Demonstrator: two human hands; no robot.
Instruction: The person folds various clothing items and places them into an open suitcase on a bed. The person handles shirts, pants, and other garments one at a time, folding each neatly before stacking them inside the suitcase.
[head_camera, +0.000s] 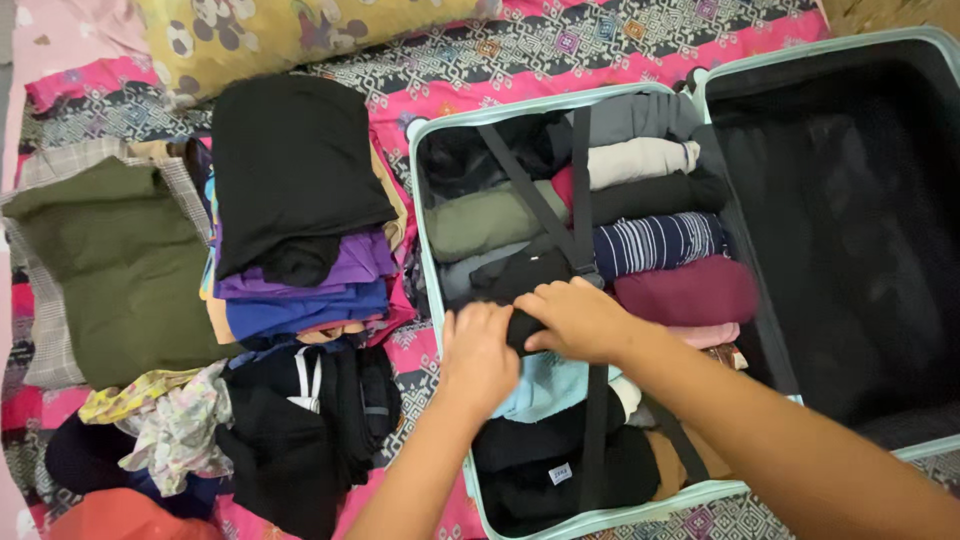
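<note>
An open pale-green suitcase (440, 118) lies on a patterned pink bedspread. Its left half is packed with rolled clothes: an olive roll (480, 222), a striped navy roll (655, 243), a maroon roll (685, 290), with grey and cream rolls above them. Both my hands press on a black rolled garment (520, 275) in the middle of that half. My left hand (478, 355) grips its near end. My right hand (580, 318) lies over it, beside the black strap buckle (583, 262). A light-blue garment (550, 385) sits just under my hands.
The suitcase's right half (840, 230) is dark-lined. Left of the case stands a stack of folded clothes topped by a black one (290, 165), an olive folded garment (115, 265), loose black clothes (300, 420) and a floral cloth (175, 425). A yellow pillow (280, 30) lies at the top.
</note>
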